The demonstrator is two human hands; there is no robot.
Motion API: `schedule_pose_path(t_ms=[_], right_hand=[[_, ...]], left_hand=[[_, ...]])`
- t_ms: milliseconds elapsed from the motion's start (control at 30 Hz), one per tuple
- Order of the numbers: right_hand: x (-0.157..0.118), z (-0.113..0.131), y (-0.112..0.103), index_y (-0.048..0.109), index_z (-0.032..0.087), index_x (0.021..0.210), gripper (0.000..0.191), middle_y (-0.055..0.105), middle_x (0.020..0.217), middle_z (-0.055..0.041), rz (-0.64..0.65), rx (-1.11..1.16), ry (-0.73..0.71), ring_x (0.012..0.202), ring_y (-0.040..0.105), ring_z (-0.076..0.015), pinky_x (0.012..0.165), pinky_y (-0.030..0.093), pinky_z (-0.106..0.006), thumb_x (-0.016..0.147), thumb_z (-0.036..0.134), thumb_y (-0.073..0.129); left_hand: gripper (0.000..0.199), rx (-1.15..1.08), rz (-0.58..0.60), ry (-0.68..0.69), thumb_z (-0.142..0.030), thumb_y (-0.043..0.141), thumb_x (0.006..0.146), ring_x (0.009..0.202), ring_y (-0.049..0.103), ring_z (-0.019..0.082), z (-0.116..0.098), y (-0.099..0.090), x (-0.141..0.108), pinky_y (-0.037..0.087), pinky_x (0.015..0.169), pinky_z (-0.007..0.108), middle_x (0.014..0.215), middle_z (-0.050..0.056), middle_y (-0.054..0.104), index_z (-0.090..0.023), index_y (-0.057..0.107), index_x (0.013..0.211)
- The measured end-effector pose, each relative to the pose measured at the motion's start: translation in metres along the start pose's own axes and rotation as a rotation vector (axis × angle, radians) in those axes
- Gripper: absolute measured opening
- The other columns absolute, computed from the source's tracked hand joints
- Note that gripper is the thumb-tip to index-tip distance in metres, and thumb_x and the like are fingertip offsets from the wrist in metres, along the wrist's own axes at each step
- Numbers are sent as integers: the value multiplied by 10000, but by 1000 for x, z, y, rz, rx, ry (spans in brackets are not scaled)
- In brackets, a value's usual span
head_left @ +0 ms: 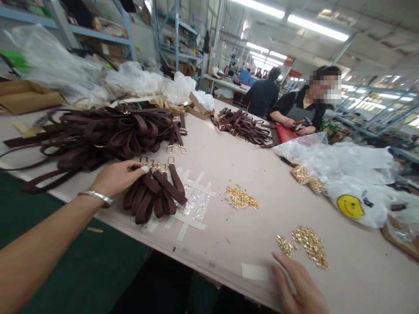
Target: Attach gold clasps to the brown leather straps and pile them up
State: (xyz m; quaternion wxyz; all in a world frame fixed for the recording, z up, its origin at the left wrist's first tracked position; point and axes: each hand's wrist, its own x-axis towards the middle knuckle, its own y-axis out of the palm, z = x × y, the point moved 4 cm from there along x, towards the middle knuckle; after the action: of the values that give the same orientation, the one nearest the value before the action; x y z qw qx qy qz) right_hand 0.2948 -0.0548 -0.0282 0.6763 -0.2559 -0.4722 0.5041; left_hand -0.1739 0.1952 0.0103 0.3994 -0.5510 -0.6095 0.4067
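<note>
My left hand, with white tape around a fingertip and a silver bangle at the wrist, pinches the gold hardware end of a brown strap. That strap belongs to a small bundle of looped straps by the near table edge, their metal rings pointing away from me. My right hand is slightly blurred at the front edge, fingers apart and nothing seen in them. Just beyond its fingertips lie a small pile of gold metal pieces and a larger gold pile.
A big heap of brown straps covers the left; another strap pile lies farther back. Brighter gold pieces sit mid-table beside a taped patch. Plastic bags line the right. Across the table a person holds a hammer-like tool.
</note>
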Motion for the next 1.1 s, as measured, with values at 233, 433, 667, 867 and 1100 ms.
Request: schedule_pose_path(t_ms=[233,433,667,867,1100], right_hand=[[119,57,70,649,190,1111,229,728,1033,-60,-47,-78,-243,959,646,-208,873,515,-338,977,205,463],[155,70,102,645,189,1130,239,729,1007,-74,-45,-191,-332,983,617,-239,892,452,-376,965,159,475],[147,50,125,646,240,1059,261,714,914,-85,-249,-258,-558,879,633,-253,799,423,-376,984,210,397],[151,29,145,598,264,986,168,694,859,-42,-153,-183,-587,862,611,-256,790,390,-381,950,189,451],[141,61,129,572,258,943,239,621,781,-32,-136,-175,-564,783,540,-254,736,343,-376,816,76,485]], left_hand=[[407,-239,-162,-198,-386,570,851,863,647,157,12,-1,-5,461,731,202,1030,62,708,-114,630,1148],[511,-302,-165,-244,-368,589,850,947,649,209,23,-1,-4,479,818,269,1131,138,678,-49,535,1246],[393,-293,-80,-151,-303,726,783,755,666,192,25,7,5,494,717,292,854,39,727,-110,656,1119],[116,-343,-91,-63,-180,621,800,759,643,182,16,-6,-8,468,729,288,800,32,713,-174,715,867],[359,-752,-9,35,-324,512,814,656,661,202,-24,-27,-52,477,525,249,829,38,725,-191,607,1134]])
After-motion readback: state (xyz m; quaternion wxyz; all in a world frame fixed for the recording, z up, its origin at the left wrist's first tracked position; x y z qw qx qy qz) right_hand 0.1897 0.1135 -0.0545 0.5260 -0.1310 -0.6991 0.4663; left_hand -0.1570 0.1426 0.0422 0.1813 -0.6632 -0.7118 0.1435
